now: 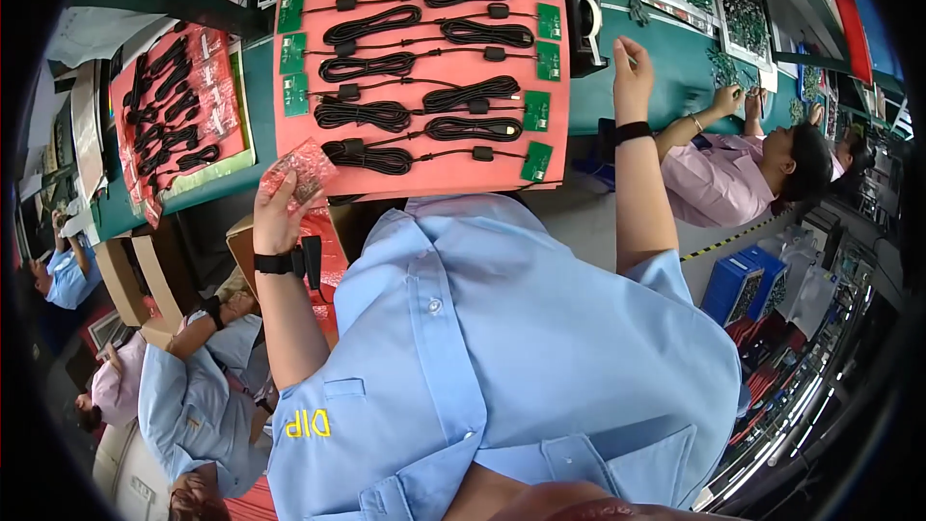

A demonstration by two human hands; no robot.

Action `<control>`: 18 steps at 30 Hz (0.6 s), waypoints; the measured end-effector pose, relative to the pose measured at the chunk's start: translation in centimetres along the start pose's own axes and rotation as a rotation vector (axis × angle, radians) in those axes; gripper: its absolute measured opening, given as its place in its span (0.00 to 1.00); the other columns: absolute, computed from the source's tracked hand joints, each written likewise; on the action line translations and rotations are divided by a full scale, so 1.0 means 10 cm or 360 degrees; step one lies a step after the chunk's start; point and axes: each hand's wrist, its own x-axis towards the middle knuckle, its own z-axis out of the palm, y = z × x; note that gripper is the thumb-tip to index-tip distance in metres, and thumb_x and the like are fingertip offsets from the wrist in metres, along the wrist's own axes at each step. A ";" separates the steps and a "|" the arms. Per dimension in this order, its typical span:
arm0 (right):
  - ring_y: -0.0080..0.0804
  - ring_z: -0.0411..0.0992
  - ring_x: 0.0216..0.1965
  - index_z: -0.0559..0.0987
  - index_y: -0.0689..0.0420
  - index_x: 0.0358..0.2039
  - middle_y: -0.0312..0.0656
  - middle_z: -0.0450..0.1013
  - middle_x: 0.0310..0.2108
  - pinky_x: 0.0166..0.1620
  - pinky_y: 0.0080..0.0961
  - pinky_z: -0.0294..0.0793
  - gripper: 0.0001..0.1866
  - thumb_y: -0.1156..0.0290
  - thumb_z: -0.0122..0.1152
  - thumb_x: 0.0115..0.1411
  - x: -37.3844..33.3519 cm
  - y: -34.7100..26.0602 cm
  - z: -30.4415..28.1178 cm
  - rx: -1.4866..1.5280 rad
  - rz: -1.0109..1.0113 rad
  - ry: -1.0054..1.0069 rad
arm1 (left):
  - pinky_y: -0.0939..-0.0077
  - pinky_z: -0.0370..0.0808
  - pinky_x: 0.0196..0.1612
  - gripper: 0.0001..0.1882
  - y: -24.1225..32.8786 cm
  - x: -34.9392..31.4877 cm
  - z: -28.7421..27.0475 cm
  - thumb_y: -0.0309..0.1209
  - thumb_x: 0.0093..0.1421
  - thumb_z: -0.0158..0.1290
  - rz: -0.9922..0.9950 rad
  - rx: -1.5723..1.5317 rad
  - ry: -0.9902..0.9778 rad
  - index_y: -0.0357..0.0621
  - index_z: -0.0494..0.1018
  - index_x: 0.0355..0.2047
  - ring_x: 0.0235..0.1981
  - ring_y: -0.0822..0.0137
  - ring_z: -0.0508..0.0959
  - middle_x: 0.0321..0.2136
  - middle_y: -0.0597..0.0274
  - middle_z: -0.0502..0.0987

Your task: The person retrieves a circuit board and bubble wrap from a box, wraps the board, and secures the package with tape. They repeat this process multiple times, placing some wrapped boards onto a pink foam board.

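Note:
My left hand (277, 219) grips a red bubble-wrap bag (301, 172) at the near left corner of a pink sheet (386, 178). Rows of coiled black cables (378, 66) lie across this sheet, with green circuit boards (537, 110) along both side edges and small black blocks on the cords. My right hand (633, 72) is raised just right of a black tape dispenser (585, 27). Its fingers are drawn together, and whatever they may hold is too small to make out. Both wrists wear black bands.
Left of the sheet, more black cables lie on red bubble wrap (217, 87) upon the green bench (258, 77). Cardboard boxes (159, 275) stand below. At right a person in pink (719, 169) works at the same bench; blue bins (738, 282) stand behind. Other people are at lower left.

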 end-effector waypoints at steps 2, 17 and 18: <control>0.21 0.69 0.38 0.77 0.60 0.39 0.40 0.74 0.37 0.42 0.19 0.66 0.16 0.59 0.56 0.60 0.24 0.61 -0.02 -0.0147 0.0066 -0.0028 | 0.58 0.76 0.46 0.11 0.07 0.05 -0.02 0.27 0.62 0.47 0.0003 0.0047 -0.0024 0.41 0.69 0.45 0.42 0.62 0.77 0.41 0.59 0.76; 0.35 0.66 0.53 0.81 0.57 0.29 0.39 0.73 0.46 0.51 0.30 0.65 0.09 0.65 0.59 0.56 -0.35 1.17 0.17 0.0092 0.0093 -0.0376 | 0.61 0.76 0.47 0.11 0.06 -0.18 -0.33 0.25 0.62 0.47 -0.0082 -0.0138 0.0190 0.38 0.69 0.45 0.42 0.61 0.77 0.42 0.57 0.75; 0.36 0.68 0.50 0.81 0.58 0.28 0.40 0.73 0.45 0.50 0.30 0.67 0.08 0.68 0.59 0.56 -0.32 1.22 0.10 -0.0242 -0.0022 -0.0454 | 0.63 0.74 0.49 0.11 0.05 -0.22 -0.32 0.27 0.63 0.47 -0.0078 -0.0171 0.0131 0.39 0.69 0.45 0.42 0.63 0.76 0.41 0.59 0.75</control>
